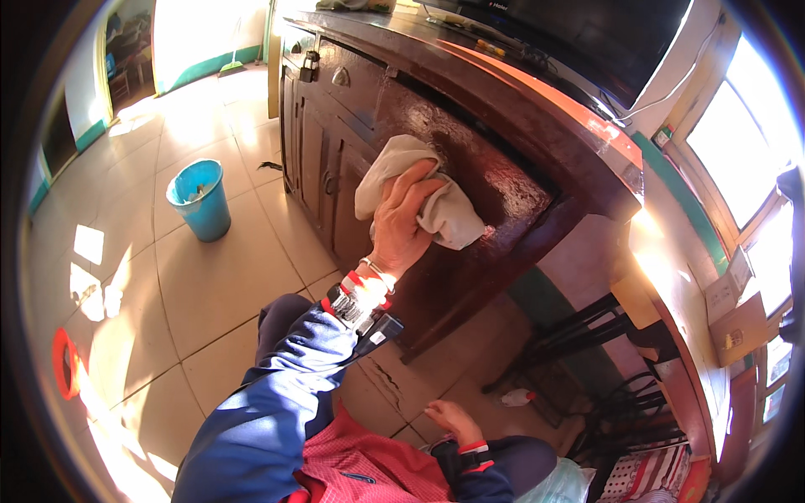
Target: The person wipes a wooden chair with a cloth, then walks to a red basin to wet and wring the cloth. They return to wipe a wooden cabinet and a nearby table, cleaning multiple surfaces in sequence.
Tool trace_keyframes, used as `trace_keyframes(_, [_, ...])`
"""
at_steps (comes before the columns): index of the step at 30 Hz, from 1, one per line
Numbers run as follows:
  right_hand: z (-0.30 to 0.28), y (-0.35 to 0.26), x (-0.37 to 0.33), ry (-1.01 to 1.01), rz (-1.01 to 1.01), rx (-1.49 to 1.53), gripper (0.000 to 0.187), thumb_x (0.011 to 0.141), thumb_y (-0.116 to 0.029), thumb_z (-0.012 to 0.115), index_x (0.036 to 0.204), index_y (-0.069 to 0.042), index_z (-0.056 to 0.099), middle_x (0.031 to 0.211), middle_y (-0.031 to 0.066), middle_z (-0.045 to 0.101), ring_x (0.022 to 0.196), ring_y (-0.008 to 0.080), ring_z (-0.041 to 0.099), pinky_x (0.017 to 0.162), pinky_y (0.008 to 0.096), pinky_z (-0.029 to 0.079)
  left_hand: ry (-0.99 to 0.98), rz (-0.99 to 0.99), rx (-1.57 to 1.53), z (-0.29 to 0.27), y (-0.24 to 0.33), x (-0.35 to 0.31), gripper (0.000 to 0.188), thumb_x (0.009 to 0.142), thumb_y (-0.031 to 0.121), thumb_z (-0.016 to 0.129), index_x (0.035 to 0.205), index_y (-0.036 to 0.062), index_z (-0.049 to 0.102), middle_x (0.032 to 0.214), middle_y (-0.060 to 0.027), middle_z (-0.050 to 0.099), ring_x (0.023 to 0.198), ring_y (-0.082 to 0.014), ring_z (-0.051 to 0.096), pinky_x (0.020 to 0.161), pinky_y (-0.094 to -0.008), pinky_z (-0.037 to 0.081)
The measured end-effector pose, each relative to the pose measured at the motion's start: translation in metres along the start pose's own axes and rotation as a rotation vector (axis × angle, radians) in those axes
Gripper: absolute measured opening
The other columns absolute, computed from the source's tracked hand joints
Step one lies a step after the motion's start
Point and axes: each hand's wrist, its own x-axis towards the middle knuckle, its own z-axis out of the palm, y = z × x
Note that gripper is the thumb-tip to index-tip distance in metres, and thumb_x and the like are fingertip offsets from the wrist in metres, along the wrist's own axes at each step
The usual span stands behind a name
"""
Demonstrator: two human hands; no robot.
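Observation:
My left hand [400,226] is closed around a bunched, off-white cloth [457,220]. It presses the cloth against the front panel of a dark brown wooden cabinet [511,180], whose glossy surface shows bright reflections near the cloth. Low down by my right knee, my right hand [454,418] hangs away from the cabinet. Its fingers look loosely extended, with nothing visible in them.
A blue bin [201,201] with some litter stands on the tiled floor to the left. An orange-red ring-shaped object [65,363] lies farther left. A television [579,42] tops the cabinet. Black metal legs [558,344] and a wooden desk [671,293] stand right.

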Motion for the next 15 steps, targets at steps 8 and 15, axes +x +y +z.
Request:
trace_keyframes(8, [-0.001, -0.005, 0.001, -0.033, 0.039, 0.005, 0.039, 0.085, -0.036, 0.055, 0.104, -0.003, 0.063, 0.1, 0.0207, 0.063, 0.095, 0.0348, 0.06, 0.082, 0.0412, 0.047, -0.065, -0.017, 0.046, -0.001, -0.005, -0.005, 0.045, 0.056, -0.006, 0.063, 0.099, 0.0085, 0.061, 0.118, -0.0081, 0.054, 0.102, -0.033, 0.052, 0.086, -0.0374, 0.044])
trace_keyframes(15, [-0.003, -0.006, 0.004, -0.065, 0.072, -0.018, 0.041, 0.085, -0.037, 0.054, 0.108, -0.004, 0.062, 0.104, 0.019, 0.063, 0.099, 0.0332, 0.06, 0.085, 0.0397, 0.046, -0.057, -0.027, -0.061, -0.013, -0.007, -0.014, 0.037, 0.061, -0.001, 0.068, 0.097, 0.0063, 0.062, 0.116, -0.0124, 0.056, 0.104, -0.0319, 0.053, 0.089, -0.0371, 0.042])
